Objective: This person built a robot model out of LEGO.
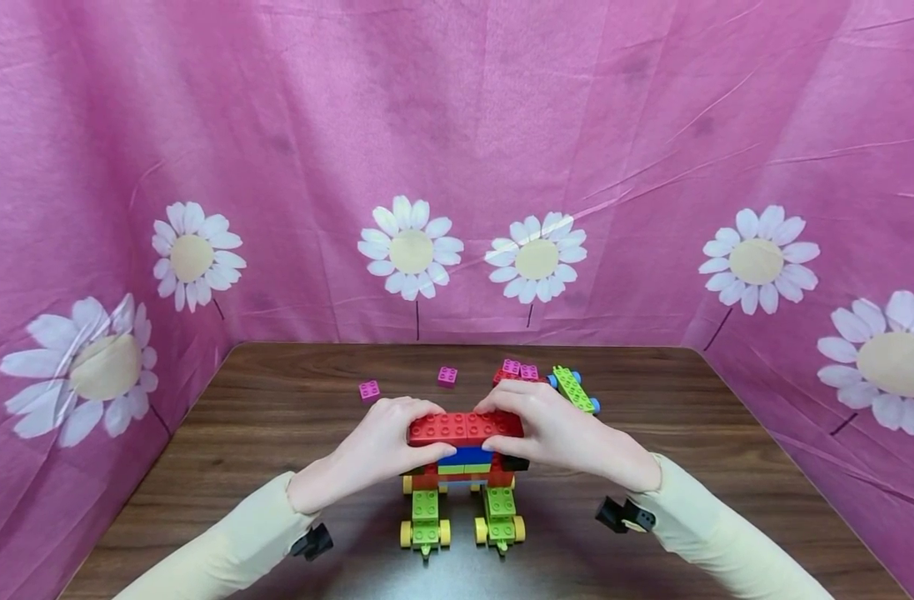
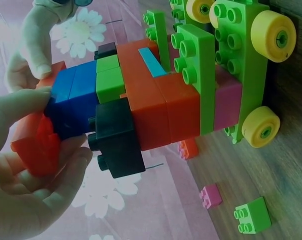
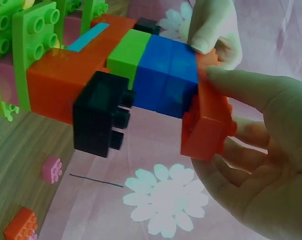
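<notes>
A tall build of toy bricks stands at the middle front of the table. Across its top lie red bricks (image 1: 449,427), above blue bricks (image 1: 467,456) and a lime layer (image 2: 109,72). Black bricks (image 3: 98,115) jut out at both sides over orange-red ones (image 2: 160,112). Beneath are two lime wheeled bases (image 1: 426,512) with yellow wheels (image 1: 520,528). My left hand (image 1: 385,437) grips the left end of the red top, thumb in front and fingers behind. The right end is held the same way by my right hand (image 1: 557,425).
Loose magenta bricks (image 1: 447,377) lie behind the build. Farther right are more magenta and red bricks (image 1: 529,372) and a lime base (image 1: 574,389) with blue wheels. A pink flowered curtain (image 1: 457,125) encloses the wooden table (image 1: 277,417) at the back and sides.
</notes>
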### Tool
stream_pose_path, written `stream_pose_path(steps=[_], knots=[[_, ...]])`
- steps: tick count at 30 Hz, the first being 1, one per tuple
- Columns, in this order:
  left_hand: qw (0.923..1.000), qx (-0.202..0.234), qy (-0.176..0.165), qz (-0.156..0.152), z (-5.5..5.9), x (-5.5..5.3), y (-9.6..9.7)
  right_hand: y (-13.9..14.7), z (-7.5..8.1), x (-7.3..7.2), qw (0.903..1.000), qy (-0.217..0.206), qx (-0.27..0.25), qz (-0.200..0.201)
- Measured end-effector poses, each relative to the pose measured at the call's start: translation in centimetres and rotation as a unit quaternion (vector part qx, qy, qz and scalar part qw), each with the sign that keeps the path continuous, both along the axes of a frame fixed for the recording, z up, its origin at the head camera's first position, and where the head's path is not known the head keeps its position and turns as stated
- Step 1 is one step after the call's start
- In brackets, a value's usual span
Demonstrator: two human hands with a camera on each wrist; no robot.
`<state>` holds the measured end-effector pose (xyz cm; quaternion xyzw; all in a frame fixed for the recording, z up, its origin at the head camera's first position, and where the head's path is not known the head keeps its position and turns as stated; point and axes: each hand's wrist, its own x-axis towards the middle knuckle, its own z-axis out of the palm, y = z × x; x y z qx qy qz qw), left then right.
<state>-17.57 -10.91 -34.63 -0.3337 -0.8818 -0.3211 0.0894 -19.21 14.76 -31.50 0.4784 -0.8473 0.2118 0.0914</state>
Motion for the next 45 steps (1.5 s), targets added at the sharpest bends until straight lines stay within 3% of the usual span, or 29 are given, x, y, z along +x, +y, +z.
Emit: stream_pose_path(steps=[7, 13, 18, 26, 30, 37, 45], knots=[[1.0000, 0.000, 0.009, -0.001, -0.1, 0.0, 0.0, 1.2, 0.8, -0.9, 0.9967, 0.029, -0.075, -0.008], [0.9994, -0.003, 0.034, 0.000, -0.5, -0.1, 0.0, 2.5, 1.0, -3.5, 0.9911, 0.023, -0.104, -0.080], [0.9993, -0.003, 0.038, 0.001, -0.6, -0.2, 0.0, 3.4, -0.8, -6.7, 0.9847, -0.002, -0.101, -0.142], [0.9997, -0.004, 0.022, 0.006, -0.4, 0.1, 0.0, 4.3, -6.2, -11.8, 0.9755, -0.068, -0.050, -0.203], [0.9998, -0.003, 0.021, 0.005, -0.4, 0.0, 0.0, 4.5, -8.5, -13.7, 0.9697, -0.094, -0.022, -0.224], [0.9999, -0.001, 0.016, 0.003, -0.3, 0.2, 0.0, 4.2, -10.6, -15.1, 0.9642, -0.111, 0.021, -0.240], [0.9998, 0.002, 0.019, -0.001, -0.2, 0.1, -0.1, 3.6, -10.6, -15.3, 0.9643, -0.108, 0.050, -0.236]])
